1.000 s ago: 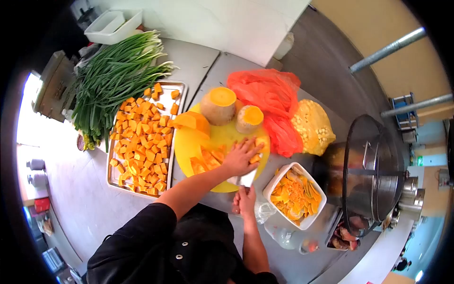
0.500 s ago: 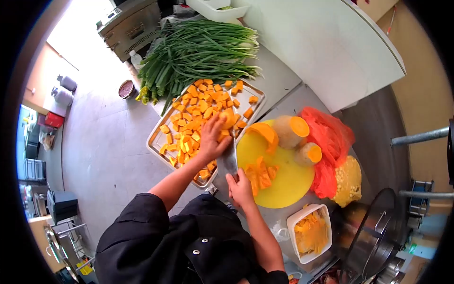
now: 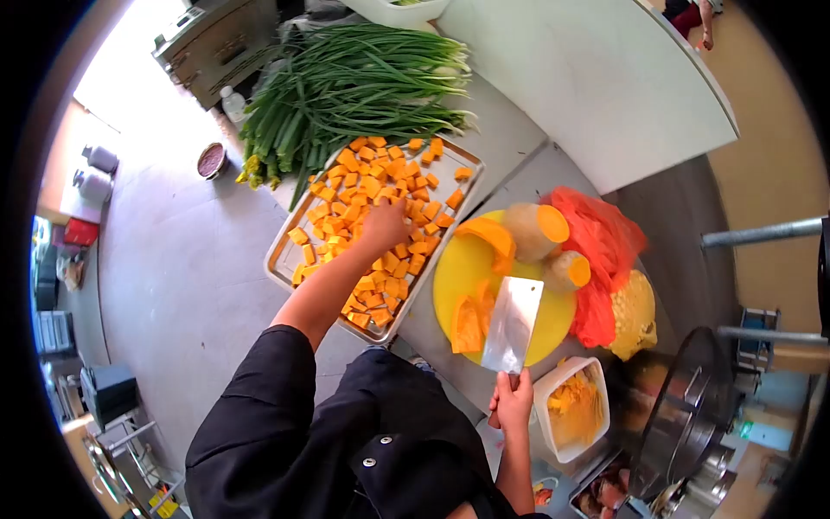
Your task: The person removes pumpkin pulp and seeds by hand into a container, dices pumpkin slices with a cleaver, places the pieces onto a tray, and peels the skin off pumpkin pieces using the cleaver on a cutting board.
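My left hand (image 3: pixel 386 223) is over the metal tray (image 3: pixel 281 257), among the orange pumpkin cubes (image 3: pixel 372 186); its fingers point down and are mostly hidden. My right hand (image 3: pixel 512 400) is closed round the handle of a cleaver (image 3: pixel 513 324), whose broad blade lies above the round yellow board (image 3: pixel 549 324). On the board are pumpkin slices (image 3: pixel 468 322) and a curved pumpkin piece (image 3: pixel 491 238). Two cut, tan-skinned pumpkin pieces (image 3: pixel 529 229) stand at its upper right, their orange faces showing.
Green onions (image 3: pixel 346 82) lie behind the tray. Beside the board are a red plastic bag (image 3: pixel 592 259) and a yellow bag (image 3: pixel 634 316). A white tub (image 3: pixel 542 389) holds peelings. A large dark pot (image 3: pixel 683 406) stands at the right. Another person's arm (image 3: pixel 706 22) shows at the top right.
The view has swung left. My left hand went from the board to the tray, leaving cubes there. My right hand carried the cleaver to the tray edge, then back over the board.
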Available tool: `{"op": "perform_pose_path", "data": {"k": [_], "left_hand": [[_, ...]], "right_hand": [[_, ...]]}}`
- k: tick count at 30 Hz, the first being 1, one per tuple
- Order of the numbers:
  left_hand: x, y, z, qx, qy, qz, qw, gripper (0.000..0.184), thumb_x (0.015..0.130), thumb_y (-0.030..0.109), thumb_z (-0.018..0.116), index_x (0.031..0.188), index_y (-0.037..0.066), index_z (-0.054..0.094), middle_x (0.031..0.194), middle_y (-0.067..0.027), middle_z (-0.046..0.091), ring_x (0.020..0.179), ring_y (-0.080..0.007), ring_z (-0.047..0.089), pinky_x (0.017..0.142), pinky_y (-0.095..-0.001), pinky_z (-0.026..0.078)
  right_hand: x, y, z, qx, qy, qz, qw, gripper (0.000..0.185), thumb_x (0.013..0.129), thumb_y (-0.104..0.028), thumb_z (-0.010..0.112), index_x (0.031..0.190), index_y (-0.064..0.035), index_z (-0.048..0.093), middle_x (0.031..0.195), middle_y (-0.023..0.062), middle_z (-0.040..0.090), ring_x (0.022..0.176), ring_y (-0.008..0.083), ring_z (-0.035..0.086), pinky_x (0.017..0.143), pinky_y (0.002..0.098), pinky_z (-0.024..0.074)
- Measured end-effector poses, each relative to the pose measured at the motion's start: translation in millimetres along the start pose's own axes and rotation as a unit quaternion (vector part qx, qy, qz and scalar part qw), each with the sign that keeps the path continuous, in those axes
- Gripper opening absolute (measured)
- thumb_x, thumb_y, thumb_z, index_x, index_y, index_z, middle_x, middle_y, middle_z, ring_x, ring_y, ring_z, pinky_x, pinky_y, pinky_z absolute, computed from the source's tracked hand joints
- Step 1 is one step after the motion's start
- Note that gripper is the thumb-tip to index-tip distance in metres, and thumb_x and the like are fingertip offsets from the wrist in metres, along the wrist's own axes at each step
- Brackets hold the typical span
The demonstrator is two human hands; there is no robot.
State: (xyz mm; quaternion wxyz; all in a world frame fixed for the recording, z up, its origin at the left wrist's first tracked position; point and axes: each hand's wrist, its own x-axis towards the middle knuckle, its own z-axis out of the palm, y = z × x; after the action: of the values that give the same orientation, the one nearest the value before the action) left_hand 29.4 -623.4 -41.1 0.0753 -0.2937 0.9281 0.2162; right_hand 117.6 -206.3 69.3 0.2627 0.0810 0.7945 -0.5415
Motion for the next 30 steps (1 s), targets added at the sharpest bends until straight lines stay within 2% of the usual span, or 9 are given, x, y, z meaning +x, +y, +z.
{"op": "perform_pose_path", "data": {"k": [3,6,9,13,15,17,20,26,30], "left_hand": [[52.4,-20.8,64.1,0.014,0.023,-0.013,1.000,0.055,0.091,0.025,0.064,0.141,0.008,0.049,0.125,-0.0282,0.058,0.104,-0.0445,0.067,0.084,-0.0495,0.058],[40.0,-1.3,59.8,-0.074,0.087,-0.064,0.991,0.046,0.089,0.014,0.064,0.131,0.000,0.052,0.125,-0.0299,0.057,0.107,-0.0440,0.062,0.085,-0.0505,0.057],[1.1,35.2,28.8,-0.108,0.127,0.009,0.986,0.041,0.088,0.011,0.063,0.127,0.001,0.053,0.120,-0.0281,0.057,0.106,-0.0436,0.060,0.086,-0.0511,0.054],[-87.7,131.5,73.1,-0.092,-0.007,0.262,0.961,0.034,0.087,0.012,0.061,0.120,0.003,0.056,0.119,-0.0198,0.059,0.112,-0.0403,0.058,0.090,-0.0494,0.052],[-119.6,191.5,104.4,-0.094,0.001,0.440,0.893,0.028,0.088,0.009,0.057,0.117,0.008,0.060,0.113,-0.0171,0.059,0.104,-0.0362,0.063,0.081,-0.0483,0.057],[-127.8,257.9,121.0,0.047,-0.062,0.480,0.874,0.026,0.089,0.011,0.056,0.114,0.008,0.060,0.110,-0.0144,0.059,0.102,-0.0347,0.063,0.077,-0.0464,0.057],[-117.0,285.0,188.5,0.128,-0.007,0.570,0.812,0.028,0.088,0.015,0.057,0.115,0.006,0.060,0.111,-0.0130,0.060,0.102,-0.0336,0.064,0.077,-0.0433,0.056],[-140.8,260.8,174.6,0.062,0.008,0.505,0.861,0.030,0.088,0.018,0.057,0.115,0.005,0.062,0.114,-0.0135,0.062,0.107,-0.0315,0.063,0.088,-0.0436,0.052],[-134.4,222.2,173.2,0.081,-0.041,0.549,0.831,0.028,0.089,0.019,0.057,0.114,0.007,0.063,0.118,-0.0149,0.064,0.107,-0.0317,0.063,0.091,-0.0449,0.051]], "right_hand": [[-16.7,29.5,-21.8,0.054,0.076,0.032,0.995,0.016,0.101,-0.014,0.062,0.097,-0.0059,0.048,0.062,0.0019,0.050,0.042,0.0109,0.048,0.039,0.0285,0.0403],[-25.1,59.2,-33.7,0.070,0.132,0.052,0.987,0.014,0.102,-0.014,0.060,0.100,-0.0057,0.049,0.061,0.0017,0.049,0.041,0.0116,0.047,0.037,0.0291,0.0403],[-24.6,94.6,-46.3,0.036,0.157,0.077,0.984,0.015,0.102,-0.015,0.059,0.099,-0.0058,0.048,0.061,0.0025,0.050,0.040,0.0124,0.048,0.036,0.0305,0.0402],[-15.0,107.8,-50.0,-0.020,0.181,0.075,0.980,0.020,0.100,-0.017,0.062,0.094,-0.0049,0.047,0.063,0.0037,0.051,0.041,0.0146,0.050,0.037,0.0325,0.0413],[-7.5,117.3,-50.1,-0.048,0.189,0.044,0.980,0.021,0.100,-0.017,0.063,0.093,-0.0044,0.047,0.064,0.0037,0.051,0.042,0.0149,0.051,0.038,0.0326,0.0421],[-2.7,130.2,-51.9,-0.041,0.187,0.038,0.981,0.022,0.100,-0.018,0.063,0.094,-0.0032,0.048,0.067,0.0038,0.052,0.045,0.0144,0.052,0.040,0.0326,0.0429],[-3.0,116.0,-52.7,-0.002,0.187,0.064,0.980,0.022,0.099,-0.018,0.064,0.094,-0.0028,0.048,0.067,0.0043,0.052,0.045,0.0148,0.052,0.040,0.0327,0.0428],[-10.3,119.1,-60.2,0.021,0.184,0.080,0.979,0.025,0.099,-0.019,0.064,0.092,-0.0036,0.046,0.062,0.0053,0.051,0.043,0.0167,0.054,0.041,0.0346,0.0441],[-10.7,124.2,-63.5,0.009,0.178,0.071,0.981,0.028,0.098,-0.020,0.064,0.090,-0.0038,0.043,0.061,0.0060,0.051,0.043,0.0181,0.055,0.041,0.0359,0.0446]]}}
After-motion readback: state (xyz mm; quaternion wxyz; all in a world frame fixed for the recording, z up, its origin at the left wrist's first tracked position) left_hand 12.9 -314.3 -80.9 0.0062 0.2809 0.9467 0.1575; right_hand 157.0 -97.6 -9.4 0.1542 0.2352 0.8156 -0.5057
